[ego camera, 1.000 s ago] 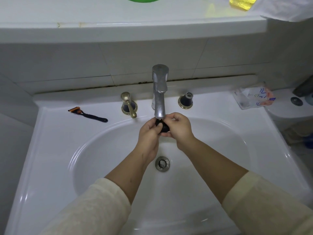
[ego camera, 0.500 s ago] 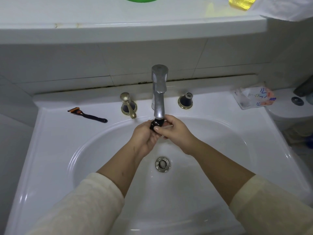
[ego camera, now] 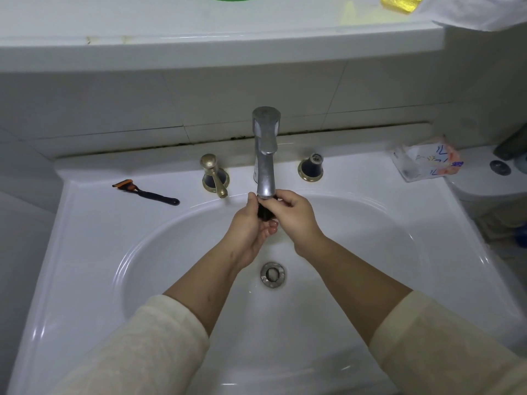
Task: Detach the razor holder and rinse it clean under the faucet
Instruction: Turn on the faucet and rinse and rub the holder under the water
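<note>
A small black razor holder [ego camera: 265, 212] sits right under the spout of the chrome faucet [ego camera: 265, 155], mostly covered by fingers. My left hand [ego camera: 251, 229] cups it from the left and below. My right hand [ego camera: 296, 220] pinches its top from the right. Both hands hover over the white sink basin [ego camera: 159, 269], above the drain [ego camera: 272, 275]. A razor [ego camera: 145, 191] with an orange head and dark handle lies on the sink's left rim.
A brass lever handle [ego camera: 214, 176] stands left of the faucet, a dark knob [ego camera: 311, 166] right of it. A clear printed packet [ego camera: 427, 161] lies on the right rim. A white shelf [ego camera: 199, 27] juts out above the wall tiles.
Both hands have shifted up and back, bringing the holder closer under the spout. The left hand has turned palm-up beneath the holder, and the right fingers now grip its top.
</note>
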The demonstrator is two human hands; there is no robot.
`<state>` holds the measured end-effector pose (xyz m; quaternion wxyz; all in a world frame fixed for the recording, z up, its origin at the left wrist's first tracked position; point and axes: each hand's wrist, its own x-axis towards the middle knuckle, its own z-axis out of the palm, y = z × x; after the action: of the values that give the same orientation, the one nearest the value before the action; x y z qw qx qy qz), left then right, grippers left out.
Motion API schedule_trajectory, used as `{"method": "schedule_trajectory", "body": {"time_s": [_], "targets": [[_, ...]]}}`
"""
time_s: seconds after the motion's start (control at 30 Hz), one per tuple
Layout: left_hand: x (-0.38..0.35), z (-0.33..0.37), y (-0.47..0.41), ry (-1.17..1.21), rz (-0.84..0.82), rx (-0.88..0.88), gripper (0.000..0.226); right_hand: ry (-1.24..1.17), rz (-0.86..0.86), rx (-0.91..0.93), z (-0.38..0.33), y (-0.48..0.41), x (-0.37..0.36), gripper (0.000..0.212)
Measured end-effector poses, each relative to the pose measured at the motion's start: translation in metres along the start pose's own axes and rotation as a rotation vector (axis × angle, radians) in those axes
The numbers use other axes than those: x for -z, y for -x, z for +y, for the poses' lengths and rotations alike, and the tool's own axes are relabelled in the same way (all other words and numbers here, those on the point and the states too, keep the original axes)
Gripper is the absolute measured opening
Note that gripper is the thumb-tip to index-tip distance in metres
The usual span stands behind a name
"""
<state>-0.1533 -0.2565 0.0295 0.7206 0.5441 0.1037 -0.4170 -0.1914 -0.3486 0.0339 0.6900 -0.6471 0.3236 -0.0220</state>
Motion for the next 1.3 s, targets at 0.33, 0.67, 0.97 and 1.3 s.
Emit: {"method": "schedule_trajectory", "body": {"time_s": [0.33, 0.67, 0.97, 1.3], "targets": [[0.006, -0.003, 0.001, 0.13, 0.075, 0.3, 0.062, 0.065, -0.032, -0.062, 0.01, -0.007, 0.005, 0.037], [0.008, 0.007, 0.002, 0.112, 0.187, 0.395, 0.059, 0.073, -0.171, 0.006, 0.021, 0.005, 0.007, 0.03], [-0.009, -0.01, 0.006, -0.199, 0.167, 0.013, 0.051, 0.02, 0.047, 0.022, 0.016, 0.0, 0.009, 0.023], [0.001, -0.007, 0.001, -0.137, 0.203, -0.027, 0.035, -0.025, -0.097, 0.012, 0.018, -0.006, 0.012, 0.023]]}}
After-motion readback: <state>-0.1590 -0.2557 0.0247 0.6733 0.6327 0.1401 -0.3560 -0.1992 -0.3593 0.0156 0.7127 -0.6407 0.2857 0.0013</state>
